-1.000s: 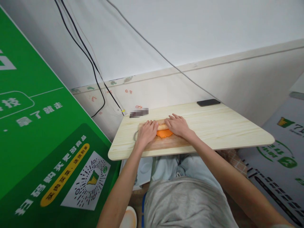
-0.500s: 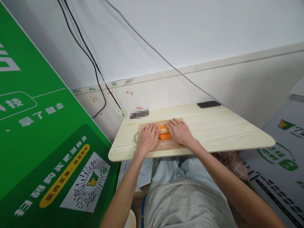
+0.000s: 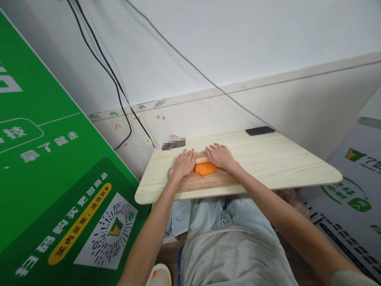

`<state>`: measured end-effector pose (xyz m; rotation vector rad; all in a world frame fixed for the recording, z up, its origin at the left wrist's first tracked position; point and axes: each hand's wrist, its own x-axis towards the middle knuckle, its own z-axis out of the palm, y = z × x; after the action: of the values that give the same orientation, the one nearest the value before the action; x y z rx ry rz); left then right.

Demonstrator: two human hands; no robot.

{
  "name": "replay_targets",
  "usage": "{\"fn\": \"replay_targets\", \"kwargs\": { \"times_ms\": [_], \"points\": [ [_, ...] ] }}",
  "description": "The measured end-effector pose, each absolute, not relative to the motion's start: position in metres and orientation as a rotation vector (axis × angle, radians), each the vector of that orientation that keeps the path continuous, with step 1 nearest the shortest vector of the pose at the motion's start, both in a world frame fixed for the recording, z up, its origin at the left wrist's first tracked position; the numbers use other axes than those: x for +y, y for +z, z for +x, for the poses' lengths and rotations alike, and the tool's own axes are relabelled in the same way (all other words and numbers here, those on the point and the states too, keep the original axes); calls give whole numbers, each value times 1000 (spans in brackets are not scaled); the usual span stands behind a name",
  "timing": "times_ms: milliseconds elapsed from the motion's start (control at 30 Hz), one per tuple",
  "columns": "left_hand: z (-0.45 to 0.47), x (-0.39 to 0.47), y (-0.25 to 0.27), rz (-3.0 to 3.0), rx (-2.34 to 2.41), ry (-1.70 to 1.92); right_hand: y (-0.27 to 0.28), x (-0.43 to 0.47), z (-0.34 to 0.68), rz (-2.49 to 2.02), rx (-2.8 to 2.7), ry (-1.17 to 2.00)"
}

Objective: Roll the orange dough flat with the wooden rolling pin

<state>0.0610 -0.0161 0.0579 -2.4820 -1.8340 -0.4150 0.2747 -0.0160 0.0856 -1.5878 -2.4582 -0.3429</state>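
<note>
A pale wooden rolling pin (image 3: 201,159) lies across a wooden cutting board (image 3: 202,183), its two ends covered by my hands. My left hand (image 3: 185,163) rests flat on the left end with its fingers stretched forward. On the right end lies my right hand (image 3: 220,156), palm down and fingers extended. Directly in front of the pin, on my side, a flattened orange piece of dough-like material (image 3: 205,169) with an uneven edge sits on the board. Whether more of it lies beneath the pin is hidden. A metal handle (image 3: 169,171) sticks out from the board's left side.
The board is on a light wood-grain table (image 3: 285,171) against a white wall. A black phone (image 3: 260,130) lies at the back right, and a dark pixelated object (image 3: 174,143) at the back left. A green printed panel (image 3: 59,190) stands close on the left.
Both hands and the rolling pin have moved away from me, toward the board's far edge. More of the orange piece now shows on the near side of the pin.
</note>
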Motion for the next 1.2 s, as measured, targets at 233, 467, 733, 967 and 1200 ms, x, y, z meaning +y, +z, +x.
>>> {"fn": "replay_targets", "kwargs": {
  "times_ms": [233, 467, 733, 967, 1200],
  "points": [
    [59, -38, 57, -2533, -1677, -328, 94, -51, 273, -1603, -2502, -275],
    [64, -59, 57, -2505, -1625, -497, 89, -69, 278, -1502, -2498, -312],
    [67, -92, 51, -2458, -1710, -652, 70, -91, 282, -1463, -2349, -216],
    [64, -107, 50, -2468, -1655, -686, 57, -84, 306, -1204, -2414, -151],
    [58, -94, 62, -2558, -1682, -754, 54, -76, 316, -1142, -2444, -103]
  ]
}}
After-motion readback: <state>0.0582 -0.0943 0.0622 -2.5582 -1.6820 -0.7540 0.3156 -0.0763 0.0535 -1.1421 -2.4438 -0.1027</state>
